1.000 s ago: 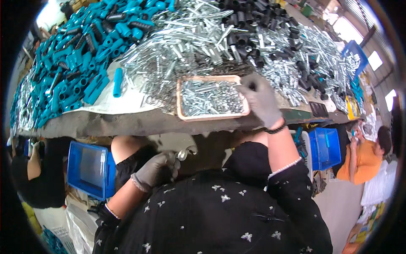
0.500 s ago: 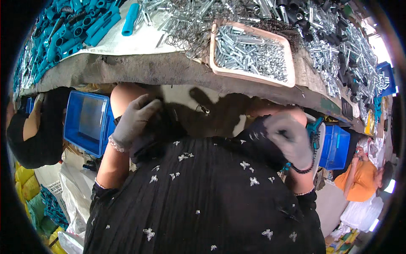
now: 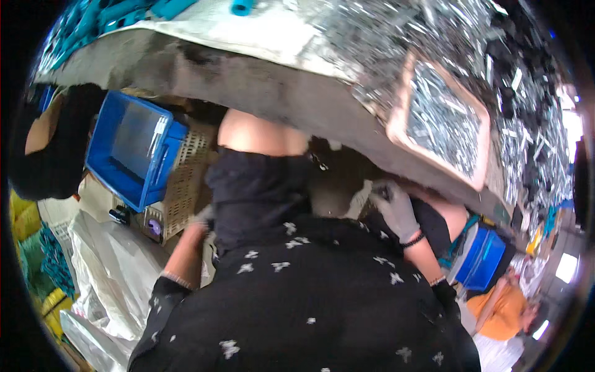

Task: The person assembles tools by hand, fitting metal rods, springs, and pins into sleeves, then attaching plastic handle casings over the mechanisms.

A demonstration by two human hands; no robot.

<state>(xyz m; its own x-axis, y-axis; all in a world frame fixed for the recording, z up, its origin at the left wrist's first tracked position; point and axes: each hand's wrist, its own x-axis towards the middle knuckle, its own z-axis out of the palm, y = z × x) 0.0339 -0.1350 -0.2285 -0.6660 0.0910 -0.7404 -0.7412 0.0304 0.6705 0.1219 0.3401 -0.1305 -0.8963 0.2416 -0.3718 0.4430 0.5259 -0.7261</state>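
Beside the black cloth over my left thigh is my left hand [image 3: 204, 217] in a grey glove. It is smeared by motion and its fingers are mostly hidden, so what it touches is unclear. My right hand [image 3: 396, 209], gloved in grey with a dark bracelet at the wrist, hovers over my right thigh below the table edge. Its fingers are curled in around a dark spot; whether that is a held thing or cloth showing through, I cannot make out. Black cloth with white butterfly shapes [image 3: 310, 273] covers my lap.
Ahead, the covered table [image 3: 260, 80] bears teal tubes [image 3: 118, 12], loose metal parts and a pale tray [image 3: 409, 139] of metal pieces. Blue crates [image 3: 127, 186] [image 3: 480, 260] stand at both sides. A beige basket [image 3: 186, 186] and white sacks [image 3: 118, 279] are left; another person [image 3: 502, 307] sits right.
The view has turned, shifting the table and tray. My left hand has dropped from above my knee to beside my thigh. My right hand has moved inward, fingers still curled.
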